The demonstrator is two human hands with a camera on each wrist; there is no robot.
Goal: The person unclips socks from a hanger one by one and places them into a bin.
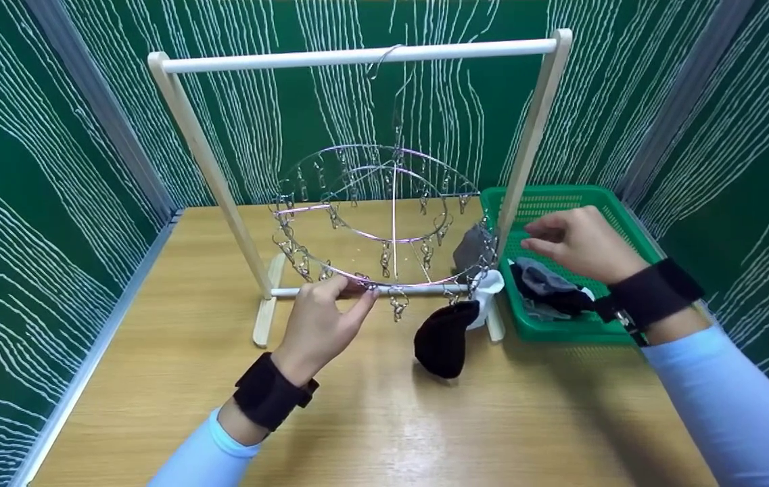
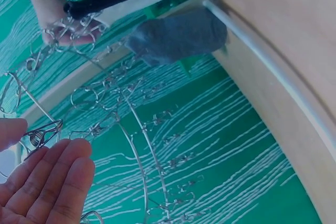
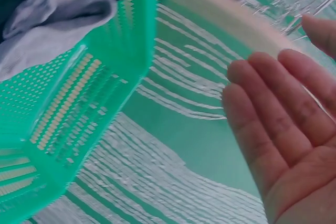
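Note:
A round metal clip hanger (image 1: 418,285) hangs by its hook from the stand's top bar. My left hand (image 1: 323,325) is at its front edge, and in the left wrist view thumb and fingers pinch a wire clip (image 2: 38,138). On the hanger's right side hang a black sock (image 1: 445,341), a white sock (image 1: 489,291) and a grey sock (image 1: 471,250). My right hand (image 1: 590,247) is in the air above the green basket (image 1: 536,333), holding nothing. The right wrist view shows its fingers (image 3: 268,108) loosely extended.
Grey and black socks (image 1: 553,291) lie in the basket, right of the wooden stand (image 1: 205,169). The stand's feet rest on the wooden table (image 1: 174,379). Green panels (image 1: 222,122) with white lines enclose the back and sides.

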